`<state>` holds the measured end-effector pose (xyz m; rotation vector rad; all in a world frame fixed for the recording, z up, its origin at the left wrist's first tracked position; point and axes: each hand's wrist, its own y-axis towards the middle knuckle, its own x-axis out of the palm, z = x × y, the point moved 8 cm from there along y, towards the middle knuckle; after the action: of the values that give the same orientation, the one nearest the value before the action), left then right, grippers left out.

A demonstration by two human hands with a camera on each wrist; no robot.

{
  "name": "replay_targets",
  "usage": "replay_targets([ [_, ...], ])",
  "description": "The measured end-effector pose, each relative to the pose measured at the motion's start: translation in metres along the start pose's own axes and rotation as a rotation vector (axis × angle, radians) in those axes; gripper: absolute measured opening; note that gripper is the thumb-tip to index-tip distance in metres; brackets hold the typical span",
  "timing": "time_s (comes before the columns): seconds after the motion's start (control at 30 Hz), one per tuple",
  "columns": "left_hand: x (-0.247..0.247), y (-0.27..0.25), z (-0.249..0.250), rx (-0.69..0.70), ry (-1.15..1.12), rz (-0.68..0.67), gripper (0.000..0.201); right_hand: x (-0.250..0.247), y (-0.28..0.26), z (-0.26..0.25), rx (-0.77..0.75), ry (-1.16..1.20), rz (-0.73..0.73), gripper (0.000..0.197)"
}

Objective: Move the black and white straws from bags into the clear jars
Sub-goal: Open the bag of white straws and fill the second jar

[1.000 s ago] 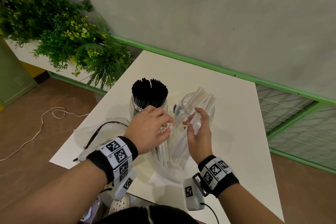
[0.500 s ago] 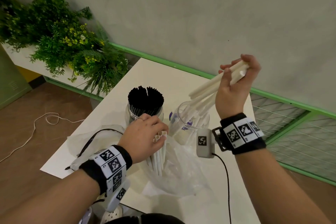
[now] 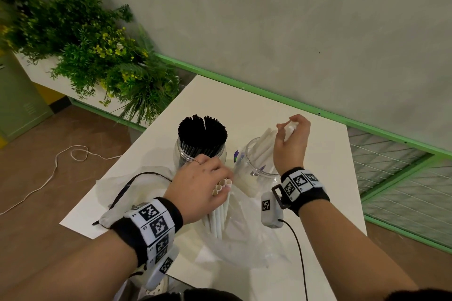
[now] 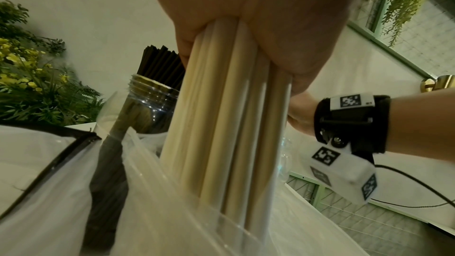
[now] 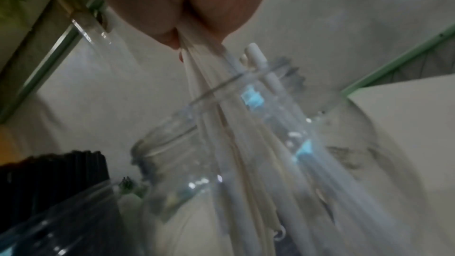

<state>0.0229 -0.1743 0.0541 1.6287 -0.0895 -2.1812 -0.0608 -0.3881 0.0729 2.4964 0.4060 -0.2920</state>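
My left hand (image 3: 223, 179) grips a bundle of white straws (image 3: 219, 215) that stands upright in a clear plastic bag (image 3: 244, 234); the left wrist view shows the bundle (image 4: 226, 124) running down into the bag (image 4: 157, 211). My right hand (image 3: 289, 127) pinches the tops of a few white straws (image 3: 265, 144) whose lower ends sit inside the right clear jar (image 3: 254, 173). In the blurred right wrist view, those straws (image 5: 221, 94) pass through the jar mouth (image 5: 172, 139). The left clear jar (image 3: 182, 154) is packed with black straws (image 3: 201, 129).
A pale drawstring bag (image 3: 137, 186) with a black cord lies flat at the white table's (image 3: 330, 178) left edge. Green plants (image 3: 97, 51) stand beyond the left edge. A green rail and wire mesh (image 3: 396, 178) run behind and right. A white cord lies on the floor.
My right hand took white straws from the bag, lifted them high, and has now lowered them so their ends are in the right jar. The left hand kept holding its bundle.
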Motion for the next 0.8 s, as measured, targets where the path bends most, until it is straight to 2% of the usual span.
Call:
replay_targets([
  [0.1,0.0,0.0,0.0,0.002,-0.003,-0.004,0.02,-0.003,-0.001,0.002,-0.069,-0.068,0.022,0.022],
  [0.23,0.0,-0.001,0.0,0.009,-0.003,0.001,0.021,-0.008,-0.001,0.011,-0.112,-0.233,0.057,0.03],
  [0.37,0.0,-0.001,-0.001,0.013,-0.009,0.014,0.017,-0.001,-0.01,0.031,-0.127,-0.363,-0.061,0.035],
  [0.53,-0.001,-0.001,-0.001,0.016,0.002,0.018,0.017,0.001,-0.008,0.041,-0.033,-0.281,-0.141,0.05],
  [0.7,0.0,0.0,-0.001,0.014,-0.01,0.013,0.017,-0.012,0.002,0.049,0.133,-0.181,-0.029,0.052],
  [0.8,0.001,0.001,-0.001,0.013,-0.01,0.009,0.017,-0.025,0.015,0.05,0.235,-0.149,0.03,0.041],
])
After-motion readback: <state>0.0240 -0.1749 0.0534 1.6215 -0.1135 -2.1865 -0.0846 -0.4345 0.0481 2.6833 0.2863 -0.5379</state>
